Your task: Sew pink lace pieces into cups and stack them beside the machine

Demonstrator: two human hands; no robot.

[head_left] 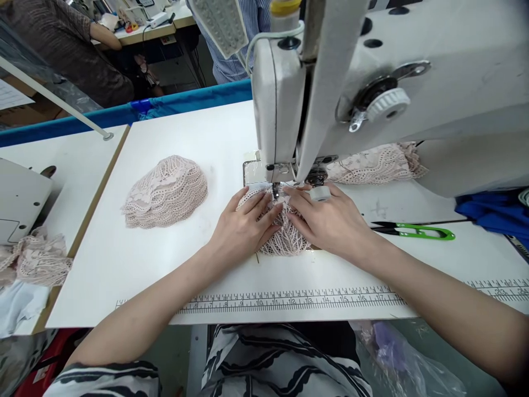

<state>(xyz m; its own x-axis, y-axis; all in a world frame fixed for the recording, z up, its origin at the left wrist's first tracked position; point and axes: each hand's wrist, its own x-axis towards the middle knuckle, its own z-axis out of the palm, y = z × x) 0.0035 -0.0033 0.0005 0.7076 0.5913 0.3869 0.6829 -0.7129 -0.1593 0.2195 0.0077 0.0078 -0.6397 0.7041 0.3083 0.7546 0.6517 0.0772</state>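
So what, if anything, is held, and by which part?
The left grip rests on the lace piece at its left side, the right grip at its right; whether either pinches it can't be told.

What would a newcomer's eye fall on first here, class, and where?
Probably the big white metal sewing machine, dominating the upper right. Below it, the left hand and right hand rest on a pale pink openwork lace piece. A rounded pile of pale pink lace lies farther left on the white tabletop.
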